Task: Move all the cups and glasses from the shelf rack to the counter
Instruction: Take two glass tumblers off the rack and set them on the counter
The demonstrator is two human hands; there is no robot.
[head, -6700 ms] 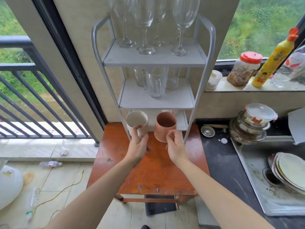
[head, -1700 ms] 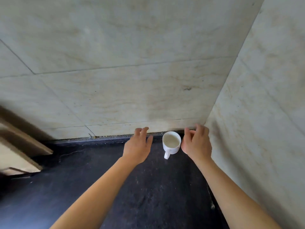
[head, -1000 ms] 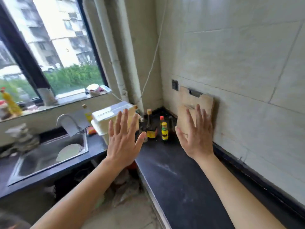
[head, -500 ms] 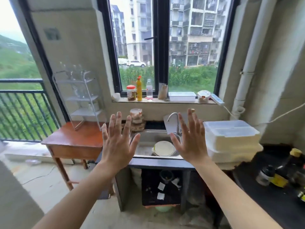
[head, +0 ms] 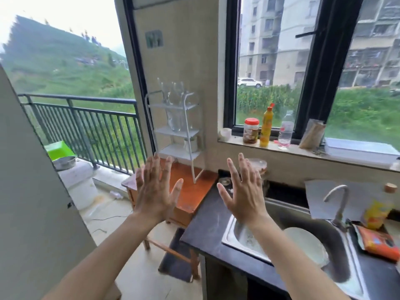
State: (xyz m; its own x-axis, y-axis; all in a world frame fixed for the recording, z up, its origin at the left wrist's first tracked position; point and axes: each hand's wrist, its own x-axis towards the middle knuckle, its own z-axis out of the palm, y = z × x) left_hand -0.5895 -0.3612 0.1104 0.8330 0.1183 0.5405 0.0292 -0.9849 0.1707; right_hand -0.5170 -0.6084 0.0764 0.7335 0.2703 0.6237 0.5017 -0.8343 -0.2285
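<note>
The white shelf rack (head: pixel 187 124) stands on an orange wooden table (head: pixel 190 191) against the wall, some way ahead of me. Stemmed glasses (head: pixel 173 92) fill its top shelf, clear glasses (head: pixel 174 121) stand on the middle shelf, and one white cup (head: pixel 191 145) sits on the bottom shelf. My left hand (head: pixel 154 189) is raised in front of the table, fingers spread, holding nothing. My right hand (head: pixel 243 191) is raised over the dark counter (head: pixel 205 226), also spread and holding nothing. Both hands are well short of the rack.
A steel sink (head: pixel 303 241) with a white plate lies in the counter at the right, with a tap (head: pixel 339 202). Bottles and a jar (head: pixel 251 131) line the window sill. A balcony railing (head: pixel 86 124) and a white bucket (head: pixel 78 182) are at the left.
I have turned from the counter corner, where the white cup was set down, back toward the rack. The rack and table are nearer and larger than half a second ago. Both hands stay spread.
</note>
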